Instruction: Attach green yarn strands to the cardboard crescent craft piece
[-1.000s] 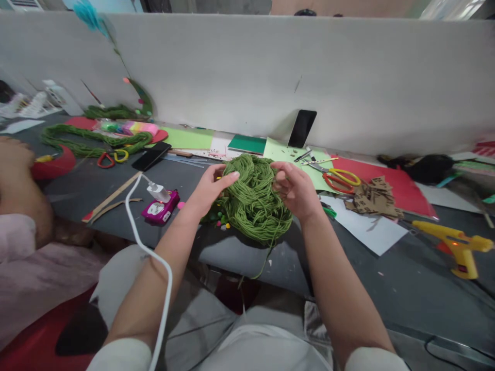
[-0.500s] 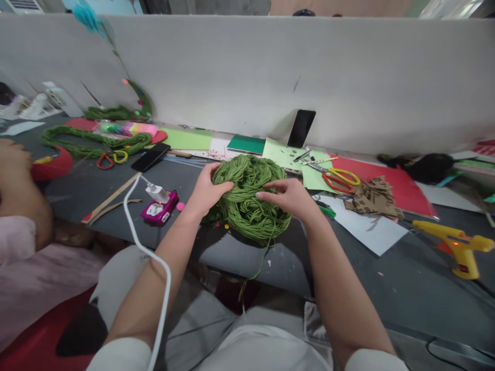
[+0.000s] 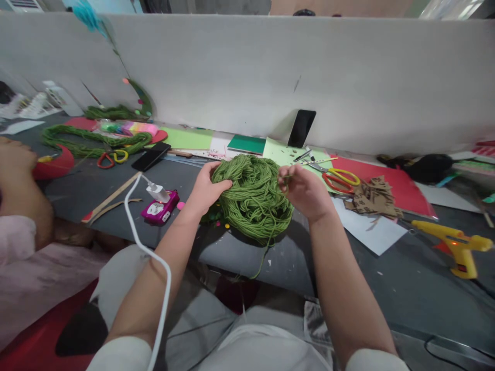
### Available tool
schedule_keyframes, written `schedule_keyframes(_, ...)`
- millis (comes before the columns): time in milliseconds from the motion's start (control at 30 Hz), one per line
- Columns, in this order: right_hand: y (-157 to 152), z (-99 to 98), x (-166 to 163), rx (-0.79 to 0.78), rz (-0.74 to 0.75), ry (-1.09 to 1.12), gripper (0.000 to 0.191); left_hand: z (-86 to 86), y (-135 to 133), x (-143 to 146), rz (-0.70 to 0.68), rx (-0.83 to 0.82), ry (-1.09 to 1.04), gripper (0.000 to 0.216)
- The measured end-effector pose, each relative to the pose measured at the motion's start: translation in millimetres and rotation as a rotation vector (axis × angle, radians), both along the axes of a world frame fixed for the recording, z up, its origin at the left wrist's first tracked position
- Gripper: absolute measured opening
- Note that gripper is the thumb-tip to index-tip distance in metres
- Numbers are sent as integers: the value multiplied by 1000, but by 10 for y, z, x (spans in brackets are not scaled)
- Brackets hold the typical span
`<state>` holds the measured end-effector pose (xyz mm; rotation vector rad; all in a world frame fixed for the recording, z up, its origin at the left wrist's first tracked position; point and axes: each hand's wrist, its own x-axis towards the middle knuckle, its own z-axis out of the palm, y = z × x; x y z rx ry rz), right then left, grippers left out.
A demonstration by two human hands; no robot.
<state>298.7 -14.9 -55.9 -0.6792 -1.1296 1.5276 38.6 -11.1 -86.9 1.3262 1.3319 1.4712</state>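
Currently we have both hands at a heap of green yarn [image 3: 257,206], loosely coiled, near the front edge of the grey table [image 3: 390,304] and straight ahead of us. Our left hand [image 3: 205,189] grips its left side: thumb laid over the top strands, fingers round the far side, partly hidden. Our right hand [image 3: 308,191] is raised just beside the heap's right side, fingers curled narrow on a bit of green strand; how firmly, we cannot tell. One loose end trails from the heap toward the table edge. Small pompoms [image 3: 227,226] lie close by its lower left.

Left of us: a purple power block [image 3: 160,208] with a white charger [image 3: 158,193] plugged in, its white cable [image 3: 167,288] crossing our left forearm. Beyond it, a dark phone [image 3: 151,156] lies flat, near a long green hank [image 3: 58,138]. Far left, we note another person's arm [image 3: 23,206].

Right of us: scissors [image 3: 342,178] with yellow and orange handles; cardboard scraps [image 3: 375,200] partly over a red sheet [image 3: 402,188]; white paper [image 3: 367,229]; a yellow glue gun [image 3: 460,245], small orange light showing. Behind, a second phone [image 3: 302,129] leans against the white partition [image 3: 216,72].
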Motion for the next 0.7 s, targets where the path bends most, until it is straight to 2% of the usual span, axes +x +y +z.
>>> schedule_keyframes(100, 59, 38, 14, -6, -142, 221, 45, -2, -1, -8, -1, -5, 15, 61)
schedule_keyframes(200, 102, 38, 59, 11, -189, 165, 50, -3, 3, -9, -5, -4, 12, 61)
schedule_keyframes(300, 96, -13, 52, 42, -298, -147, 49, 1, 7, -10, -6, -2, 5, 61)
schedule_keyframes(400, 36, -73, -16, 244, -401, -626, 41, 9, 3, -11, -9, -4, 16, 61)
schedule_keyframes(467, -19, -91, -59, 363, -306, -918, 36, 15, -7, -9, -15, -2, 25, 60)
schedule_keyframes(533, -71, -83, -80, 389, -172, -1085, 34, 24, -18, -8, -18, 3, 27, 59)
schedule_keyframes(600, -109, -54, -78, 372, -99, -1137, 35, 47, -28, -9, -16, 2, 18, 59)
schedule_keyframes(700, -135, 6, -55, 297, -35, -1043, 39, 120, -44, -17, -28, -72, -65, 53)
